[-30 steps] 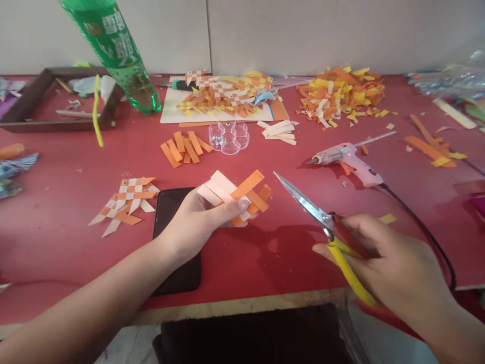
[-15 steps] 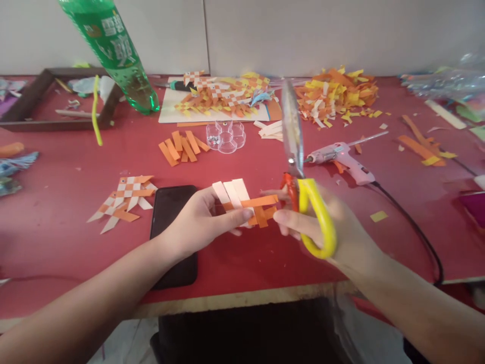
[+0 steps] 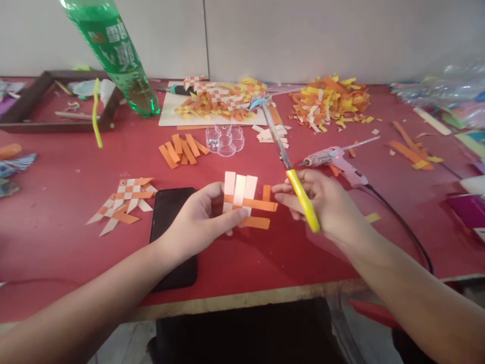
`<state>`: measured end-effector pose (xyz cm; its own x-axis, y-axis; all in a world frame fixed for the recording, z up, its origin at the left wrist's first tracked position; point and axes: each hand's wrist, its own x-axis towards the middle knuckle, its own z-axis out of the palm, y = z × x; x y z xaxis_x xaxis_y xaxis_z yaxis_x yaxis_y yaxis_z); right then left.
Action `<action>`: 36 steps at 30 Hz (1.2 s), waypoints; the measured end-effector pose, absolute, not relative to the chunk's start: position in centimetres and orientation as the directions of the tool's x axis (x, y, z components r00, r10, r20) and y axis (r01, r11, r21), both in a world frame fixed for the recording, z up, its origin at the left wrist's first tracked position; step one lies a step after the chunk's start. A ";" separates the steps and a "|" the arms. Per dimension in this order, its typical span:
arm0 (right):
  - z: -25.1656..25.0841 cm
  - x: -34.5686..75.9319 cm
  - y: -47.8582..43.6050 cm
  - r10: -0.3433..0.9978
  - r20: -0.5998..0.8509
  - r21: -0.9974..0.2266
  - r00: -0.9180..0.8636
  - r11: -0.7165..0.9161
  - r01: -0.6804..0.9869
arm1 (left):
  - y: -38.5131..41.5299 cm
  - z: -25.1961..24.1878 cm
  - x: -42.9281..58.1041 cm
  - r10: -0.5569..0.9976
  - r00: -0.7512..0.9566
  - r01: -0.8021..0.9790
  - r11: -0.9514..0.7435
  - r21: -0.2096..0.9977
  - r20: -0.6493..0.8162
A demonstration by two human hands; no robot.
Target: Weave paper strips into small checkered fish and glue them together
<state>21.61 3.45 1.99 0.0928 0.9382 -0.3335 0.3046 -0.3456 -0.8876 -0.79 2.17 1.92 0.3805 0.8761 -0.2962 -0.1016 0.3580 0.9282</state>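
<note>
My left hand point(image 3: 200, 217) pinches a small weave of paper strips point(image 3: 239, 189) between thumb and fingers. Pale strips stand up from it, and orange ones stick out to the right. Hooked over my right hand point(image 3: 328, 202) are scissors with a yellow handle point(image 3: 303, 201), their blades pointing up and away. A short orange paper strip point(image 3: 267, 193) is at my right fingertips, just behind the weave; whether they grip it I cannot tell. Left of my left hand lie woven orange-and-white paper fish point(image 3: 131, 189), beside a black phone point(image 3: 172, 202) partly under my wrist.
Orange strips point(image 3: 185, 149), a clear flower-shaped tray point(image 3: 225, 146) and pale strips point(image 3: 271, 135) lie ahead. A pink glue gun point(image 3: 341, 162) with its cord is at right. Behind are woven fish point(image 3: 223, 96), a paper pile point(image 3: 329, 103), a green bottle point(image 3: 121, 55) and a dark frame point(image 3: 38, 125).
My right hand has drawn slightly away from the weave, and the scissors have turned edge-on, tilting left. The weave has turned more upright; an orange strip now shows apart at my right fingertips.
</note>
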 end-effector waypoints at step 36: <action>3.2 25.8 -4.6 0.941 0.230 -0.106 -0.249 0.279 0.954 | 2.3 1.4 -0.9 0.962 0.242 -0.173 0.168 0.971 -0.124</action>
<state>25.77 -4.65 3.22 -0.2491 0.9408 0.2299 0.9545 0.2787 -0.1061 -0.86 2.25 1.38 0.2416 0.9625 -0.1236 -0.1728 0.1680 0.9705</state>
